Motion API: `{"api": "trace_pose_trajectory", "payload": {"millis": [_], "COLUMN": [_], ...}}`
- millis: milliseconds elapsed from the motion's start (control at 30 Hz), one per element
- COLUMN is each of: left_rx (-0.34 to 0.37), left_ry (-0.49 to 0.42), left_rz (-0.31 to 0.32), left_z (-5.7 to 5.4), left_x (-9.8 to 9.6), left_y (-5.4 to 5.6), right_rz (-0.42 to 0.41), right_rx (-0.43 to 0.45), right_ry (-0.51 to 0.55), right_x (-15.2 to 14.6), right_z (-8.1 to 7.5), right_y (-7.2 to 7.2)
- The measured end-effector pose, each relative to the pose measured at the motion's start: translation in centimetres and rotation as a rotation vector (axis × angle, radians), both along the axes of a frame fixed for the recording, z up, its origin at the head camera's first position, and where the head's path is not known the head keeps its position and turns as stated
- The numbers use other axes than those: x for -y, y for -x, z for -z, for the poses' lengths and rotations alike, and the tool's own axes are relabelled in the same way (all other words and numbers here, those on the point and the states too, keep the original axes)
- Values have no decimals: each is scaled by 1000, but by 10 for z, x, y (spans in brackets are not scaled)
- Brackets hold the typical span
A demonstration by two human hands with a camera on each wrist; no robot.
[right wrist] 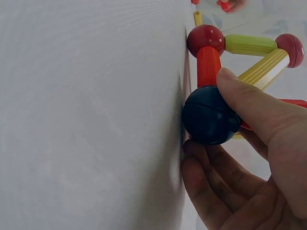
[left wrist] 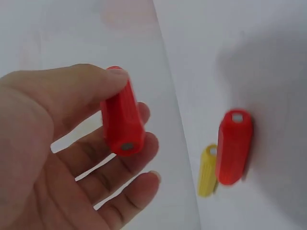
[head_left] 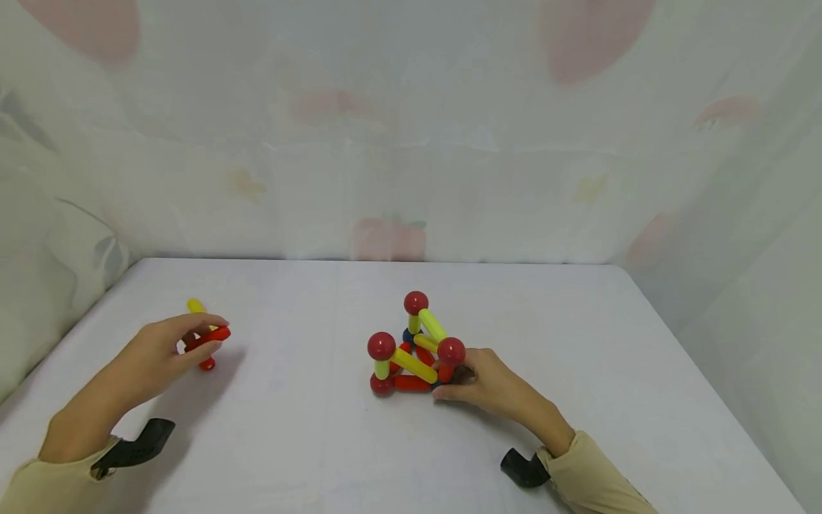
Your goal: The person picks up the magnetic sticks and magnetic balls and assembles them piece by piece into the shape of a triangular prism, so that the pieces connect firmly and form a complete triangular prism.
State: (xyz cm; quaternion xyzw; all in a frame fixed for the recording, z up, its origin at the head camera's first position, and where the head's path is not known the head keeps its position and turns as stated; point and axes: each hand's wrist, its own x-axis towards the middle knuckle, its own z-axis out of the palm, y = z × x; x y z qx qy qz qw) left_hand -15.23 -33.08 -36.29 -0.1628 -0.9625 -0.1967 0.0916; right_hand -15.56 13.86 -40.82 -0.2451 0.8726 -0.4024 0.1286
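My left hand (head_left: 157, 350) pinches a red magnetic rod (left wrist: 123, 117) between thumb and fingers, raised over the left side of the table. Below it lie another red rod (left wrist: 233, 148) and a yellow rod (left wrist: 207, 172). Right of centre stands a frame built of magnetic rods and balls, with red balls (head_left: 382, 346) on top and yellow rods (head_left: 414, 365) and red rods (head_left: 412, 383) between. My right hand (head_left: 491, 382) grips its near right corner. There the thumb and fingers are around a dark blue ball (right wrist: 211, 115), the fingertips close to the tabletop.
The white table (head_left: 308, 442) carries the frame and loose rods. A pale patterned curtain (head_left: 488, 193) hangs along its back edge and at both sides. Each wrist wears a black camera mount, the left one (head_left: 138, 446) close above the table.
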Motion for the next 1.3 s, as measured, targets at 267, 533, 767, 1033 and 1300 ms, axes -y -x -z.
{"api": "trace_pose_trajectory", "payload": {"millis": [267, 533, 767, 1033, 1300], "left_rx": [-79, -180, -177, -175, -244], "left_ry": [-78, -72, -68, -73, -91], "left_rz": [74, 115, 140, 165, 229], "left_z": [-1, 3, 5, 7, 3], "left_x": [-27, -45, -65, -88, -106], "left_y": [-2, -3, -7, -10, -6], "right_rz": [-6, 4, -3, -3, -3], "right_rx": [-10, -7, -8, -3, 2], "right_ry": [2, -10, -17, -17, -15], "right_x": [0, 1, 1, -1, 0], "right_z": [1, 1, 1, 1, 1], "right_y": [1, 2, 2, 1, 1]}}
